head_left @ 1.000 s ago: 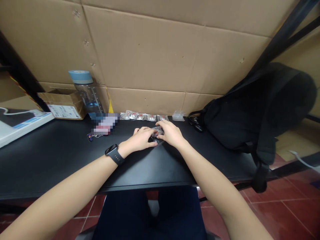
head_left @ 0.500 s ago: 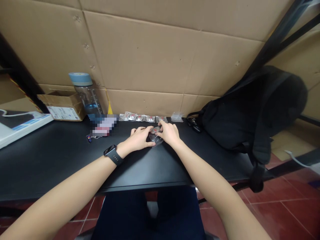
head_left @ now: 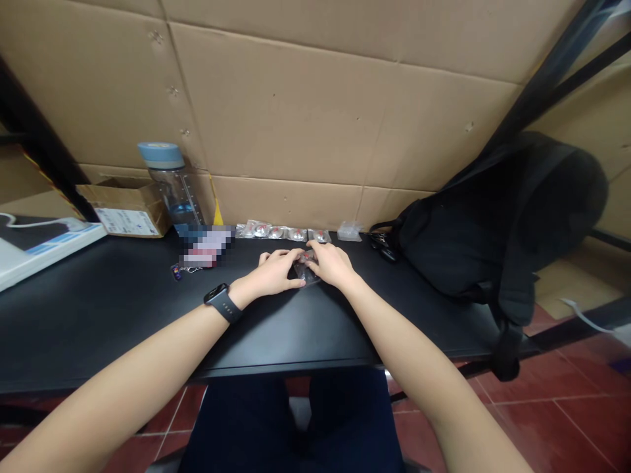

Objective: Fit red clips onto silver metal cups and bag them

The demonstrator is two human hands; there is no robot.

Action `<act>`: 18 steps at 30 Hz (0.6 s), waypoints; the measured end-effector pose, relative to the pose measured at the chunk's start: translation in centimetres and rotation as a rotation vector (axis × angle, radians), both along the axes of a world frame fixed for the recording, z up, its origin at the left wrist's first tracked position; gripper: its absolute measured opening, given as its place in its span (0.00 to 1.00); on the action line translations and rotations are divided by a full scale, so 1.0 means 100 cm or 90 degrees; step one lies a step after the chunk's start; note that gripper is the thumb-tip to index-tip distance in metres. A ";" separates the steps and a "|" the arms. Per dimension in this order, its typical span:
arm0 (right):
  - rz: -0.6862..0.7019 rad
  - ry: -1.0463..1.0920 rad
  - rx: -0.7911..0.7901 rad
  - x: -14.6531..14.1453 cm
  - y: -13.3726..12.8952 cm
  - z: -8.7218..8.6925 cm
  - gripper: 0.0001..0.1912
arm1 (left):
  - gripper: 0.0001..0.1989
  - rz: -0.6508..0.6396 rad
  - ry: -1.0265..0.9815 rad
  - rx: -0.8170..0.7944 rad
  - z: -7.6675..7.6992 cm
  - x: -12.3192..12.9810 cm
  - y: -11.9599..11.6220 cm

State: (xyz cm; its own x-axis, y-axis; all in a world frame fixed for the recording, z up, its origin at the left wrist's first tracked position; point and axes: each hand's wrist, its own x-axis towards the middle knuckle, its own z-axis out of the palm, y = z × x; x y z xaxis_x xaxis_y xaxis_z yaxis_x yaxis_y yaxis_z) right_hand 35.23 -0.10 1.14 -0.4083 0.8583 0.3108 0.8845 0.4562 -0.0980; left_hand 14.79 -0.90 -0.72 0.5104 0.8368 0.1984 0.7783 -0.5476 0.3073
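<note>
Between my two hands, on the black tabletop (head_left: 290, 335), lies a small clear plastic bag (head_left: 309, 274) with a red-marked item in its upper part. My left hand (head_left: 277, 272) grips the bag's left side, thumb toward me and fingers at the far edge. From the right, the fingers of my right hand (head_left: 333, 263) are closed on the bag's upper part and partly hide it. Just beyond the hands, along the cardboard wall, stands a row of clear packets (head_left: 296, 234) holding round silvery pieces with red marks.
A clear plastic piece (head_left: 350, 231) sits right of the row. A black backpack (head_left: 483, 223) fills the right side. To the left are a blue-capped bottle (head_left: 172, 187), an open cardboard box (head_left: 127, 210), a keychain (head_left: 176, 272) and a white-and-blue object (head_left: 54, 253).
My right hand's fingers have shifted slightly left over the bag, uncovering more of the rightmost packet behind. The left hand stays almost still, and the view has moved very little.
</note>
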 end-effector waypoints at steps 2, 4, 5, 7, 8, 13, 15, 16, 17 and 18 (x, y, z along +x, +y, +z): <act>0.015 0.028 -0.021 0.003 -0.001 0.002 0.21 | 0.37 -0.001 0.005 0.019 0.004 -0.002 -0.001; 0.058 0.083 -0.063 0.010 -0.001 0.007 0.21 | 0.31 0.006 -0.003 0.050 0.009 -0.005 -0.002; 0.085 0.120 -0.084 0.016 0.000 0.010 0.20 | 0.27 0.015 -0.011 0.069 0.012 -0.007 -0.001; 0.132 0.200 -0.108 0.028 0.004 0.014 0.17 | 0.21 0.034 -0.020 0.116 0.015 -0.010 0.001; 0.148 0.232 -0.105 0.034 0.006 0.015 0.15 | 0.21 0.039 -0.018 0.139 0.016 -0.011 0.002; 0.167 0.245 -0.021 0.046 0.022 0.004 0.13 | 0.21 -0.002 0.007 0.161 0.013 -0.008 0.005; 0.169 0.232 -0.020 0.043 0.025 -0.002 0.14 | 0.17 -0.006 -0.005 0.155 0.011 -0.003 0.003; 0.173 0.229 -0.024 0.041 0.026 -0.004 0.12 | 0.14 -0.002 -0.013 0.162 0.011 -0.001 0.002; 0.179 0.227 -0.027 0.039 0.026 -0.005 0.10 | 0.12 0.007 -0.021 0.172 0.011 0.001 0.000; 0.186 0.227 -0.028 0.038 0.026 -0.006 0.07 | 0.09 0.018 -0.027 0.181 0.012 0.002 0.000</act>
